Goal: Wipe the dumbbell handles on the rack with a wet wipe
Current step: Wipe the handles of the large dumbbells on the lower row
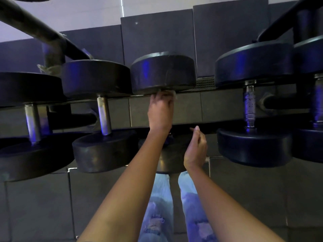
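Note:
Several black dumbbells lie across the rack rails. The middle dumbbell (163,72) has its handle hidden under my left hand (160,110), whose fingers curl round the handle's far end with a pale wet wipe (173,93) bunched against it. My right hand (195,147) hovers over the near head of that dumbbell, fingers loosely curled, holding nothing. The dumbbell to the left shows a bare knurled steel handle (104,116). The one to the right has a wet-looking handle (249,105).
Black rack tubes (52,37) rise at the upper left and upper right. A far-left dumbbell handle (32,123) and a far-right dumbbell (314,102) flank the row. Grey floor tiles and my jeans-clad legs (162,206) lie below.

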